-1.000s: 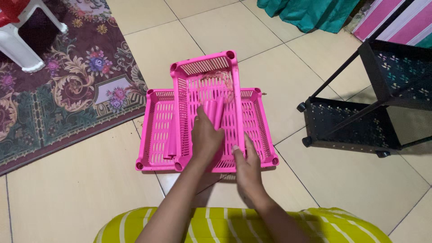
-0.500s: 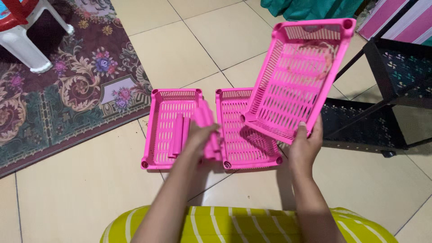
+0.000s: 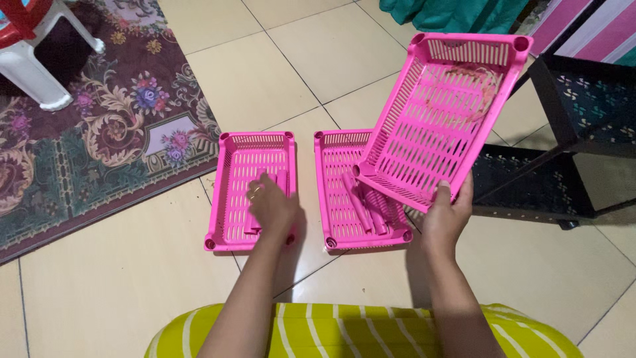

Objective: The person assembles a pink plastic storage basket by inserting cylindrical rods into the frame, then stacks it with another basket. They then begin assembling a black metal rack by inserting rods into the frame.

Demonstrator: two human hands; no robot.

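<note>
Three pink slotted plastic trays are in view. My right hand (image 3: 446, 213) grips the near edge of one pink tray (image 3: 444, 113) and holds it tilted up above the floor. My left hand (image 3: 270, 204) rests inside the left pink tray (image 3: 235, 172), on several pink tubes (image 3: 281, 179) lying in it. The middle pink tray (image 3: 334, 179) lies flat on the tile floor with more pink tubes (image 3: 363, 205) inside, partly hidden under the raised tray.
A black slotted rack (image 3: 570, 126) stands on the right, close to the raised tray. A patterned rug (image 3: 99, 132) covers the left floor, with white plastic chair legs (image 3: 33, 73) at its far corner. Green cloth (image 3: 457, 12) lies at the top. My yellow striped lap (image 3: 358, 331) fills the bottom.
The stacked trays were pulled apart. My right hand lifted the top tray up and to the right. My left hand slid the left tray away from the middle one.
</note>
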